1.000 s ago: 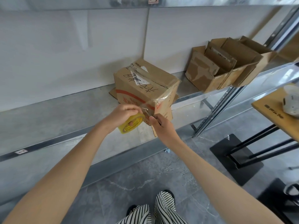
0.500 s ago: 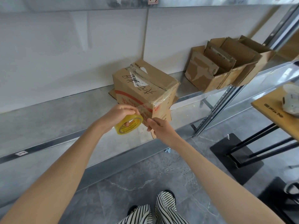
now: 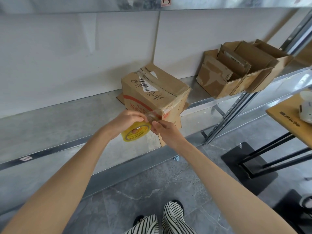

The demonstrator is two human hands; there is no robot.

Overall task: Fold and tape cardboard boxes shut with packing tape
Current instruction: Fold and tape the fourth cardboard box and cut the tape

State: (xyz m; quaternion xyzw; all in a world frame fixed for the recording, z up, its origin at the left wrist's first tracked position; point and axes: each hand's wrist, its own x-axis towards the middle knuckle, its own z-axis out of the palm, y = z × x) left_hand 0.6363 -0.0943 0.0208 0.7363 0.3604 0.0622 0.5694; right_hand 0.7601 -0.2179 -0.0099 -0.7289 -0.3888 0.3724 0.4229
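The cardboard box (image 3: pixel 152 92) is sitting closed on the shelf (image 3: pixel 50 124), its near corner reaching toward the shelf's front edge. A clear tape strip (image 3: pixel 152 116) is stretching from that corner to the yellow tape roll (image 3: pixel 135 133) just in front of it. The left hand (image 3: pixel 126 122) is gripping the roll from above, fingers curled over it. The right hand (image 3: pixel 166 132) is pinching the strip beside the roll, forearm angling up from below. Bare shelf is lying open to the left. Open boxes (image 3: pixel 236 73) are standing well apart on the right, and a wooden worktop (image 3: pixel 287 125) is jutting in at the right edge.
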